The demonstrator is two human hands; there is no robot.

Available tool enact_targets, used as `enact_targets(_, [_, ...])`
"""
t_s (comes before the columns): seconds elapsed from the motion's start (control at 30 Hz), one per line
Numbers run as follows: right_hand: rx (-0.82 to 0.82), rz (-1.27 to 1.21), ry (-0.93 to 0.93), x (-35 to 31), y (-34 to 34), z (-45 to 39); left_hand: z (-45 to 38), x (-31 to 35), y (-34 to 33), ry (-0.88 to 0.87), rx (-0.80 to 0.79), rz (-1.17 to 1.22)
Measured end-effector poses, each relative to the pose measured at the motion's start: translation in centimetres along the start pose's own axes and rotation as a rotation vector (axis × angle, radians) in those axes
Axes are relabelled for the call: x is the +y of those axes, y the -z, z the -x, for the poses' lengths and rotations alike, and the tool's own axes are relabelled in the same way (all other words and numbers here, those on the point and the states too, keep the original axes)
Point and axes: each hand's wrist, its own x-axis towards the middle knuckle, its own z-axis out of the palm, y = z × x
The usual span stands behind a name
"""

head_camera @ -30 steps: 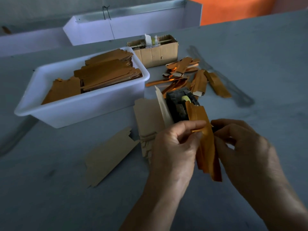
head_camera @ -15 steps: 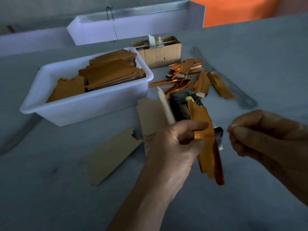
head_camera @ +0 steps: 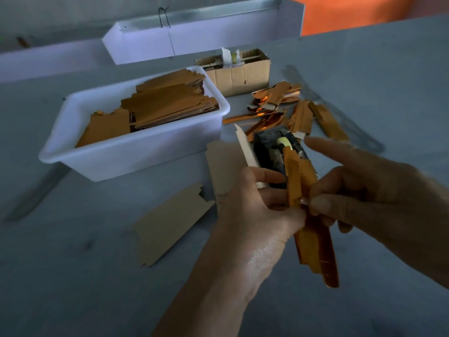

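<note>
My left hand [head_camera: 257,215] is curled round the gold carton [head_camera: 315,246], gripping it upright near its upper half. My right hand [head_camera: 364,198] pinches the same piece at its edge with the thumb and a curled finger, while the forefinger sticks out straight above it. The carton sits between both hands, and its long lower end hangs down below them, off the tabletop [head_camera: 73,276].

I judge this piece to be half made: it is folded into a narrow sleeve, but I am working its seam or flap, so it is not yet closed. Just beyond my hands stands the black tape dispenser [head_camera: 269,147], which I take to be for sealing it.

To the left of my left hand lies one flat brown blank [head_camera: 170,222], untouched. Further out on that side, the white tub [head_camera: 136,152] holds a thick stack of flat blanks [head_camera: 170,103], so much is left. Beyond the dispenser lies a small heap of folded gold pieces [head_camera: 286,103], the share done, near a cardboard box [head_camera: 240,74].
</note>
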Motion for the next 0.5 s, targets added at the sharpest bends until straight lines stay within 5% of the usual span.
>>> enact_targets(0.5, [0.089, 0.381, -0.136, -1.1, -1.2, 0.1, 0.9, -0.3, 0.0, -0.067, -0.022, 0.009])
